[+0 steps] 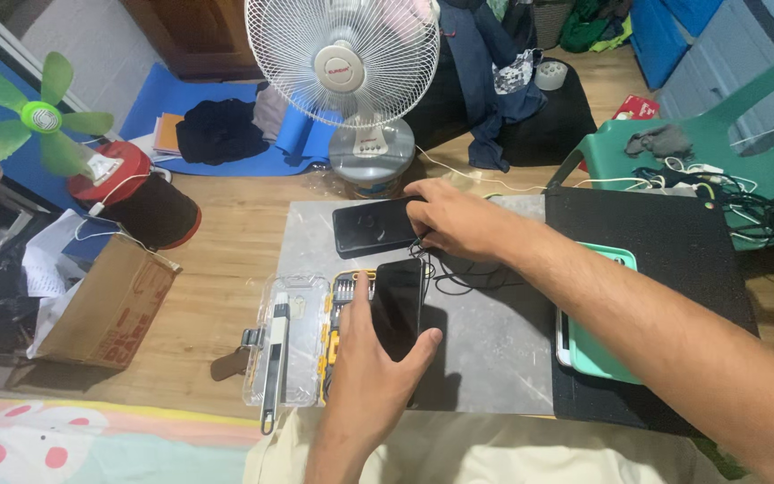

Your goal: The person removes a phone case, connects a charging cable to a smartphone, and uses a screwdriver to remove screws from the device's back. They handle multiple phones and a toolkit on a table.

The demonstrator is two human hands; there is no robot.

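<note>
Two phones lay before me: my left grip (378, 358) clamped one dark phone (398, 305), my right grip (454, 220) pressed fingers-together on another phone (369, 226) on the grey counter (494, 341).

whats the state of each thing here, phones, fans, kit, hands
left hand: holds the near phone by its lower end
near phone: screen dark, over the bit kit
right hand: fingers on the far phone's edge
far phone: flat on the grey mat, screen dark
bit kit: open, clear lid folded out
white fan: upright, spin cannot be told
green fan: blades sharp, looks stopped
cardboard box: open
</note>
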